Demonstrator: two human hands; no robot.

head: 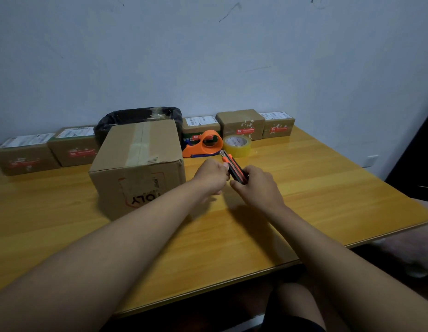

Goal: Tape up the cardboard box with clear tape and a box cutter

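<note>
My two bare forearms reach out over the wooden table [232,236]. My right hand [258,188] grips the black-and-orange box cutter [233,167] by its rear end, and my left hand [211,176] pinches it at the middle, its tip pointing away from me. Just left of my hands stands the cardboard box [138,164], its top seam already taped. Beyond the cutter lie the orange tape dispenser [203,145] and the roll of clear tape [237,145], side by side. Farther back, small parcels [241,124] and a black bag [136,116] line the wall.
</note>
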